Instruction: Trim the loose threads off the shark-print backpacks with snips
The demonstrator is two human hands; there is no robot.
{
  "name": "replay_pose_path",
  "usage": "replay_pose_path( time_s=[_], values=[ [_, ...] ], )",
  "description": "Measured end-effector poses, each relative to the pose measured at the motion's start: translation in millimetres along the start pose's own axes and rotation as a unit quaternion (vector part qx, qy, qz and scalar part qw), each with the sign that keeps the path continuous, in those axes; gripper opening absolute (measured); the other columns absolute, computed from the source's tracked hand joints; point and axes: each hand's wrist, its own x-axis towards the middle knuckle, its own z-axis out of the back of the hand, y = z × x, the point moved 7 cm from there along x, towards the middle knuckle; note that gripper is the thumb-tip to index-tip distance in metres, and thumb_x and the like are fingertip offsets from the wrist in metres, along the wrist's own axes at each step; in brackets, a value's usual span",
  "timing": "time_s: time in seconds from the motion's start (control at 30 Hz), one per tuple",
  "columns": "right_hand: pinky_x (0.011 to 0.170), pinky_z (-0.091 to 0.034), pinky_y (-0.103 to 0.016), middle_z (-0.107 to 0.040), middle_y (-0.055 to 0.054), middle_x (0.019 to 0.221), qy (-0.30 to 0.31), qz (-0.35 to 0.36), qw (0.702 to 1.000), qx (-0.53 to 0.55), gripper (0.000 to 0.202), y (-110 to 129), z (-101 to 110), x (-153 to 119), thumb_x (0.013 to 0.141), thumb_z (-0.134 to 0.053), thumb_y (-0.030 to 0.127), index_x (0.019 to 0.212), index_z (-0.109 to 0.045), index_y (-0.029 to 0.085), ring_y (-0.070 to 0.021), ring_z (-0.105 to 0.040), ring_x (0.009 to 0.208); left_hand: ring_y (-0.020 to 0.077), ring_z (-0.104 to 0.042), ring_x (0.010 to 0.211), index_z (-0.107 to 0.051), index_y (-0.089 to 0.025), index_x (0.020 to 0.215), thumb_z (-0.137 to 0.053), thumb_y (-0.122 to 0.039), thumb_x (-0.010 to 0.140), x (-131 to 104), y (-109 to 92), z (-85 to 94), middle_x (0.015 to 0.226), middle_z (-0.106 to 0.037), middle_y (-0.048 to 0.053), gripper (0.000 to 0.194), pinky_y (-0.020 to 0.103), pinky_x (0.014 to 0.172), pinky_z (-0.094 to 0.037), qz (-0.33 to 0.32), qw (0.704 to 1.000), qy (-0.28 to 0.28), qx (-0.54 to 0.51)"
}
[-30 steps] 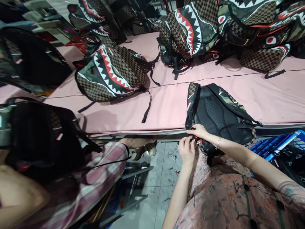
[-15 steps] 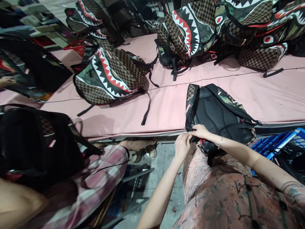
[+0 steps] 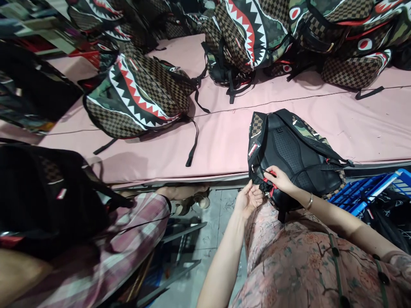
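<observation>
A black backpack (image 3: 285, 147) with checkered and camouflage straps lies back panel up, across the pink table's front edge and my lap. At its lower left corner my left hand (image 3: 249, 201) is closed, fingers curled beside a black strap piece; what they pinch is too small to make out. Just to the right, my right hand (image 3: 278, 179) is closed over that same corner, with a thin dark thing and some red at its fingertips, partly hidden by the fingers.
The pink table (image 3: 224, 141) bears a shark-mouth backpack (image 3: 141, 94) at left and several more along the back. At far left a person in plaid (image 3: 138, 231) has a black backpack (image 3: 48, 192) on the lap. A blue basket (image 3: 362, 192) stands at right.
My right hand has shifted slightly right, off my left hand, and red now shows at its fingers. The dark pointed thing no longer sticks out leftward. My left hand has turned, showing its curled fingers.
</observation>
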Motion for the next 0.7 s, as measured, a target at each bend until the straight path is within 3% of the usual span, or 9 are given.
replay_pose_path(
  time_s=[0.07,0.23,0.47,0.7],
  values=[
    [0.068,-0.041,-0.023,-0.06,0.002,0.082,-0.022,0.017,1.0,0.006,0.024,-0.6,14.5,-11.4,0.084,-0.042,0.04,0.094,-0.054,0.022,-0.0128,-0.055,0.073,0.0034,-0.033,0.041,-0.046,-0.013,0.062,-0.059,-0.035,0.075,0.9,0.3,0.6,0.052,-0.031,-0.006,0.029,0.015,0.039,-0.029,-0.015,0.999,-0.003,-0.033],
    [0.075,-0.041,-0.026,-0.062,0.0,0.085,-0.009,0.068,0.997,-0.033,0.013,2.3,27.4,-36.7,0.082,-0.046,0.029,0.085,-0.057,0.021,-0.0149,-0.056,0.083,0.0019,-0.032,0.043,-0.041,-0.014,0.059,-0.066,-0.014,0.068,3.7,0.7,-1.0,0.051,-0.031,-0.007,0.027,0.013,0.041,-0.028,-0.067,0.997,-0.002,-0.032],
    [0.076,-0.041,-0.028,-0.062,-0.002,0.084,0.004,0.149,0.979,-0.136,0.008,18.4,27.9,-38.4,0.082,-0.051,0.024,0.085,-0.058,0.021,-0.0161,-0.055,0.082,0.0015,-0.031,0.043,-0.043,-0.013,0.059,-0.068,-0.013,0.064,2.1,-1.4,-3.6,0.051,-0.03,-0.007,0.026,0.013,0.04,-0.026,-0.088,0.996,-0.01,-0.014],
    [0.078,-0.04,-0.03,-0.064,-0.005,0.082,-0.021,0.23,0.949,-0.214,0.013,32.5,30.7,-38.8,0.085,-0.049,0.024,0.082,-0.061,0.019,-0.0181,-0.056,0.082,0.0016,-0.031,0.043,-0.045,-0.013,0.062,-0.07,-0.015,0.063,-0.1,-2.3,-3.2,0.05,-0.03,-0.008,0.025,0.014,0.04,-0.027,-0.088,0.996,-0.024,0.01]
  ],
)
